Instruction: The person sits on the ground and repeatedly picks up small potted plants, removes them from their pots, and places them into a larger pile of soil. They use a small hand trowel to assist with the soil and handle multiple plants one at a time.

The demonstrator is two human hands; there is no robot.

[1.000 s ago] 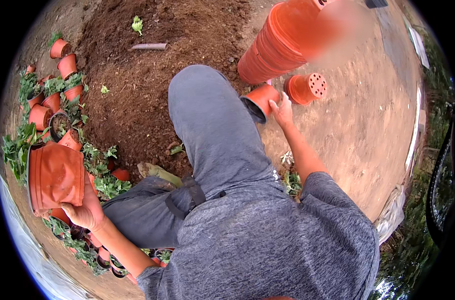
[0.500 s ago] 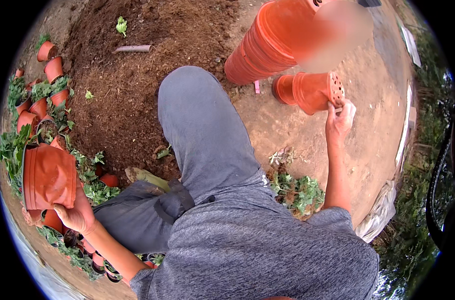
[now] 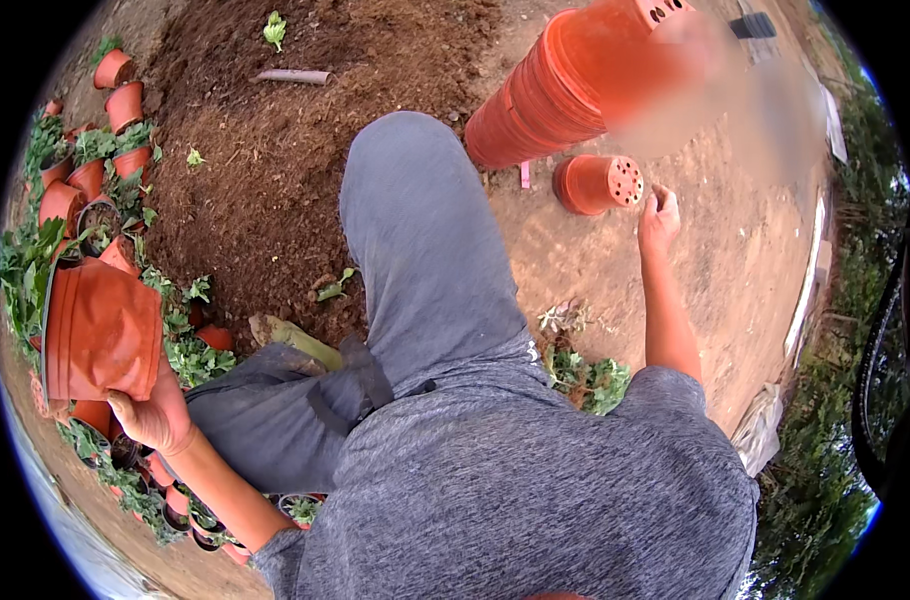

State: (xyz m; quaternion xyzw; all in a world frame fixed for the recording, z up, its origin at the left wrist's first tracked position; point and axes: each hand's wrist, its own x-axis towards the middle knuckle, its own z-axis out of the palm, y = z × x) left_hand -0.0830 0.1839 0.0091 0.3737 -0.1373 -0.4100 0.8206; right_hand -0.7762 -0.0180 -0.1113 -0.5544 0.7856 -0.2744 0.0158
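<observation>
At the far left, my left hand point(image 3: 157, 412) grips an orange-red plastic plant pot point(image 3: 100, 335) by its lower end, with the thumb against the wall. The pot lies tilted on its side, its dark rim facing left, and its contents are hidden. My right hand point(image 3: 660, 222) is raised on the right, fingers loosely curled and slightly apart with nothing visible in them. Just left of those fingers, an upturned orange pot point(image 3: 587, 186) rests on the ground, showing drainage holes in its base. A small gap separates hand and pot.
A tall stack of nested orange pots point(image 3: 535, 100) stands beyond, its top partly blurred. Dark loose soil point(image 3: 265, 180) spreads ahead of my knee, with a short pipe point(image 3: 293, 76) on it. Potted leafy plants point(image 3: 95, 180) crowd the left; uprooted greenery point(image 3: 590, 382) lies near my right side.
My right hand has let go of the orange pot it held, which now sits over the one on the ground. The hand has drawn slightly away. My left hand still holds its pot.
</observation>
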